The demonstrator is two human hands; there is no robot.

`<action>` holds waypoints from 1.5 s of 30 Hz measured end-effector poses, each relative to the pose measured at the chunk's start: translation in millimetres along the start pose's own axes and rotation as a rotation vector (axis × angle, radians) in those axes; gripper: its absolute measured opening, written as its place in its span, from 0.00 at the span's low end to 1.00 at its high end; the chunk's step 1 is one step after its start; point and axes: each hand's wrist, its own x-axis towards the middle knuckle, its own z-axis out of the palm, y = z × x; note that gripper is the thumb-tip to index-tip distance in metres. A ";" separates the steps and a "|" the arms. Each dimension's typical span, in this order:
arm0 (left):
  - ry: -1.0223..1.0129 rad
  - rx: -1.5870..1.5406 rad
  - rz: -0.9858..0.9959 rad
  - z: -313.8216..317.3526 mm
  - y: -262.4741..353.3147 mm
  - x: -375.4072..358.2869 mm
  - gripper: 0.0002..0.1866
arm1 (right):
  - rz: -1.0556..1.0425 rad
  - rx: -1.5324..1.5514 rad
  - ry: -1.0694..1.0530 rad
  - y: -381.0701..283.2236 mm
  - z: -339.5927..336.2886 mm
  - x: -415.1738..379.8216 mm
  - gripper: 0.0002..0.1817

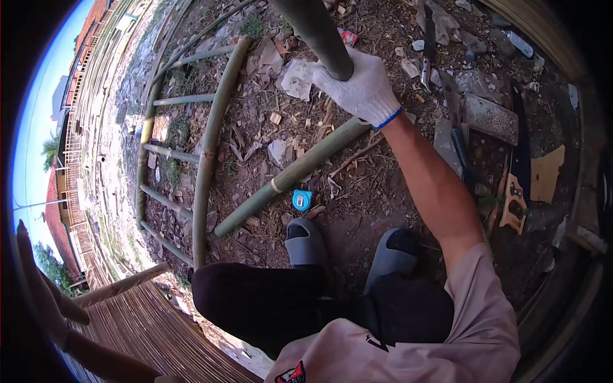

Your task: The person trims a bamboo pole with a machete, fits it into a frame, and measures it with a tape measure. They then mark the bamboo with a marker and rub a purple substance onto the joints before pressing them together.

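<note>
My right hand (361, 89), in a white knitted glove with a blue cuff, is closed around a thick green bamboo pole (313, 32). The pole runs from the hand up past the top edge of the view. Below the hand, a second bamboo pole (306, 159) lies slanting across the ground, its upper end near my wrist. A turquoise tape measure (301, 200) rests beside it, just ahead of my grey sandals (305, 242). I cannot make out my left hand anywhere in the view.
A bamboo ladder-like frame (207, 147) lies on the left. On the right are a machete (429, 48), a hand saw (514, 204), a dark-handled tool (465, 156) and a flat block (490, 119). Wood chips and stones litter the ground. A slatted bamboo surface (153, 325) stands lower left.
</note>
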 end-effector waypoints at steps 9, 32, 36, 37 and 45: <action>-0.011 0.080 0.132 -15.4 6.5 1.8 0.33 | -0.112 -0.061 0.005 1.9 -10.2 -8.2 0.12; -0.050 -0.006 0.158 -10.8 -45.8 -7.4 0.32 | 0.198 -0.284 -0.118 -84.9 -118.6 9.4 0.41; -0.073 -0.020 0.130 -2.8 -60.8 -10.1 0.32 | -0.104 -0.193 0.335 -170.7 -178.9 55.8 0.35; -0.081 -0.023 0.131 -1.1 -62.8 -10.3 0.32 | -0.115 -0.194 0.323 -174.2 -175.2 61.5 0.35; -0.167 -0.114 0.185 29.7 -72.9 -10.7 0.32 | -0.149 -0.268 0.249 -206.0 -157.4 74.7 0.34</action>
